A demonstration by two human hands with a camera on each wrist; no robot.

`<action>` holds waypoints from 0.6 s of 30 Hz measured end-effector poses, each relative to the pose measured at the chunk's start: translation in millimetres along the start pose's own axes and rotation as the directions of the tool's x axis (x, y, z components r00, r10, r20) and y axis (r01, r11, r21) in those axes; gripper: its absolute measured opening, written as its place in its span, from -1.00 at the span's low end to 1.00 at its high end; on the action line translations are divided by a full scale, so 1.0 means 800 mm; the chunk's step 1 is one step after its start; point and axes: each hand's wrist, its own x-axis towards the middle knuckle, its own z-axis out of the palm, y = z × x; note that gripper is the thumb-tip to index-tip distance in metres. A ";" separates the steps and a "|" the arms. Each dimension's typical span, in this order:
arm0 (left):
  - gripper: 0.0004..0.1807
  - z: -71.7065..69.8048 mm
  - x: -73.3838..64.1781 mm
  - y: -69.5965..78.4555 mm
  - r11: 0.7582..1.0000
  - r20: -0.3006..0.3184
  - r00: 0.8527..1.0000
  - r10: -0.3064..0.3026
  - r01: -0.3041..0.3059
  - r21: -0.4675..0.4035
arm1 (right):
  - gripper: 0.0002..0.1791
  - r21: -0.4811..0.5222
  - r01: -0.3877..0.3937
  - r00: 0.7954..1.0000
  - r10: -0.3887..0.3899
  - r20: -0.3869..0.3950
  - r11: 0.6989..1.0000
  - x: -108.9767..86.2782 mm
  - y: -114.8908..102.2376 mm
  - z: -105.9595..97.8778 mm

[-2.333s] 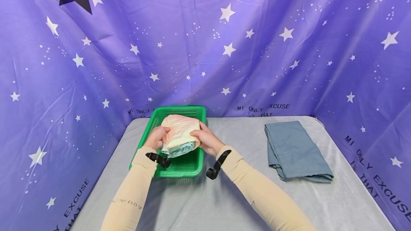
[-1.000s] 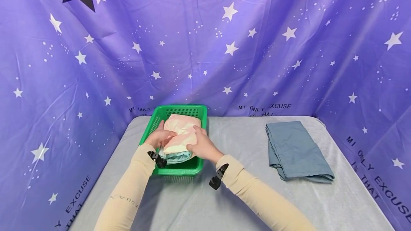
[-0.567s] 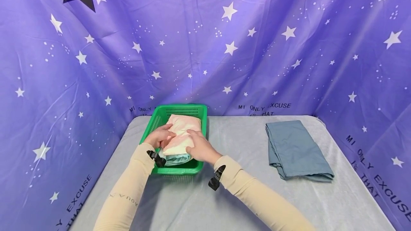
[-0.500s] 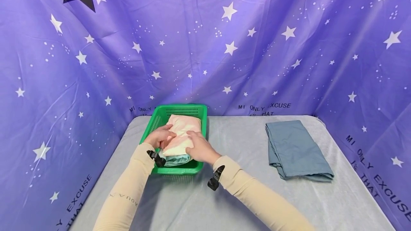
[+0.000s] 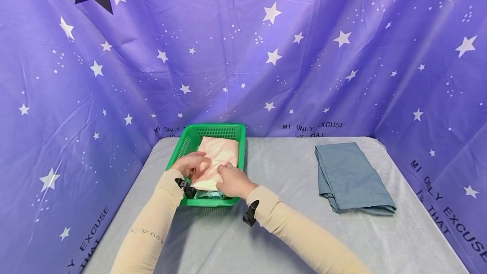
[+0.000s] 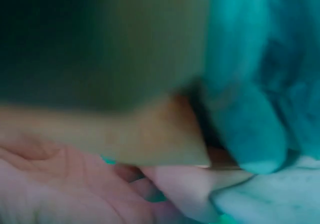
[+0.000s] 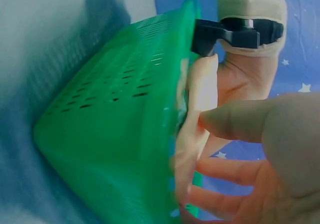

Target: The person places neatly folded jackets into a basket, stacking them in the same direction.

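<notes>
Since half a second ago, the right hand [image 5: 233, 182] has slid nearer the person, and the pink cloth's [image 5: 222, 146] near edge has come with it, covering more of the teal cloth [image 5: 209, 195].

Leftmost is the green basket [image 5: 228, 125], lying under both hands, its far end beyond them; that placing probably lets both arms reach in from the near side. Within its left part, the left hand [image 5: 189, 164] rests on the left side of the pink cloth, its visible digits apart and relaxed, likely steadying that side. In the left wrist view, blurred teal fabric and a palm show, too unclear to tell what the hidden fingers do.

Between the hands and reaching beyond them is the pink cloth, folded inside the basket. Teal fabric peeks out just nearer the person than both hands, so the pink cloth seems to lie over it.

On the other side, the right hand touches the pink cloth's near right part, thumb and fingers spread rather than clamped, perhaps to settle the edge.

Well to the right of the right hand, the blue-grey cloth [image 5: 350, 176] lies folded flat on the worktop [image 5: 281, 168], apparently set aside; neither hand touches it.
</notes>
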 end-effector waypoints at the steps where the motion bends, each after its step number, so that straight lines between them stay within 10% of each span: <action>1: -0.16 0.000 0.000 0.000 1.000 0.007 1.000 -0.004 0.004 0.004 | -0.56 -0.038 0.018 1.000 -0.018 -0.001 0.999 0.000 0.000 0.001; 6: -0.22 0.001 0.002 0.000 0.999 0.000 1.000 -0.029 0.029 0.014 | -0.88 -0.210 0.101 0.994 -0.106 -0.014 0.972 0.001 0.002 0.007; 18: -0.20 0.003 0.001 -0.004 0.998 -0.058 0.996 -0.061 0.063 0.026 | -0.70 -0.395 0.185 0.983 -0.175 0.060 0.900 -0.002 0.007 0.019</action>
